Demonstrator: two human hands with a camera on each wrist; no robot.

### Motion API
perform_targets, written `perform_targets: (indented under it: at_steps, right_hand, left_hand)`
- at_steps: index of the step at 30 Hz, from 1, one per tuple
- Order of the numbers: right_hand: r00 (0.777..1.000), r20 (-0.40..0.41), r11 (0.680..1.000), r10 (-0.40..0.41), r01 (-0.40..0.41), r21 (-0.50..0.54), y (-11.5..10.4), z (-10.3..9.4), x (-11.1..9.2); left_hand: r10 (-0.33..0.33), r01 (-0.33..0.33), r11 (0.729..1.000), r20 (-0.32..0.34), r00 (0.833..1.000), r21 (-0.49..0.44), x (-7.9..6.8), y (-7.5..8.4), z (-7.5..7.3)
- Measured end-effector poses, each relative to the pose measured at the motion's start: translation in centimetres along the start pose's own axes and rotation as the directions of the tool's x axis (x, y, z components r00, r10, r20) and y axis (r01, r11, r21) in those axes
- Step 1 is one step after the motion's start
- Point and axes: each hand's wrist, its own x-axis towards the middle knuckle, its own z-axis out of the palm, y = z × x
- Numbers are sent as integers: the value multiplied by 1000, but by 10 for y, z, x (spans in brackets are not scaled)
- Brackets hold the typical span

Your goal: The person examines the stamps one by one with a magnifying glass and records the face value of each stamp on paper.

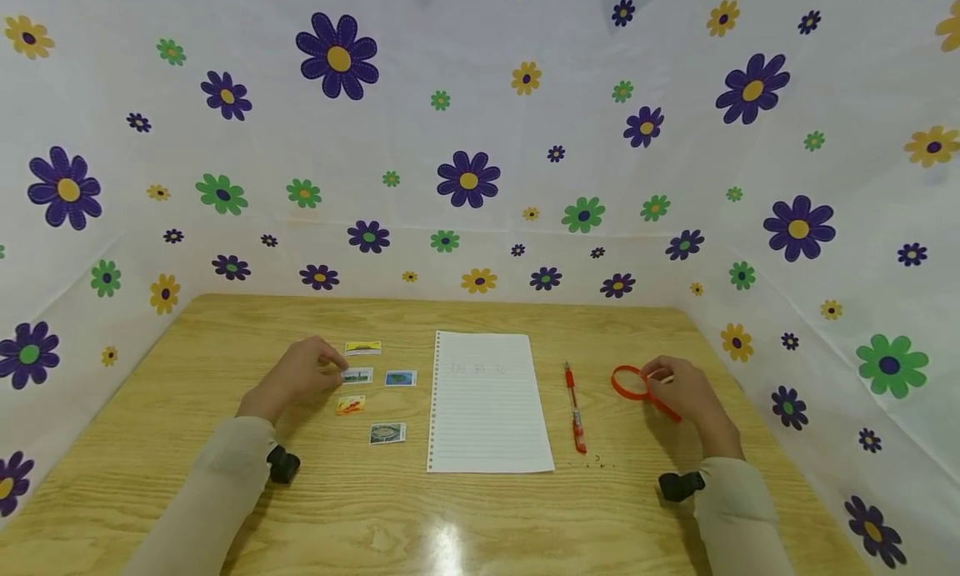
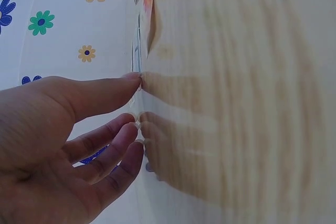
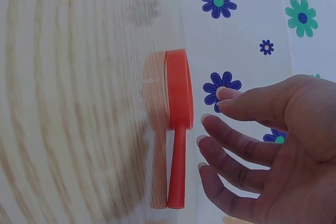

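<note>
L hand [image 1: 303, 378] w/ straight fingertips [image 2: 134, 80] on small picture stamp [image 1: 357, 376], wooden tabletop [image 1: 225, 334]. R hand [image 1: 686, 393] relaxed, just beside red round plastic magnifier [image 3: 178, 124], not gripping.

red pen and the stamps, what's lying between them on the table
A sheet of lined paper lies between the red pen and the stamps, flat on the table. The head view shows it.

The red magnifier [image 3: 178, 124] lies flat on the table [image 3: 73, 103]; the right hand [image 3: 273, 145], fingers [image 3: 231, 140] relaxed, hovers at 3 o'clock, apart.
</note>
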Motion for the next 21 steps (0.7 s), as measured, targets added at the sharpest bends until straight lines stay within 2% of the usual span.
perform_targets:
  at_steps: [10,21]
  right_hand:
    - [1000,-1,1000,-23,23,-11,-5,-1,-2]
    - [990,-38,991,-132,132,-14,-21,5,1]
  left_hand:
    - [3,-3,1000,-8,1000,0,1,-2,3]
    - [8,-8,1000,-15,1000,11,0,0,2]
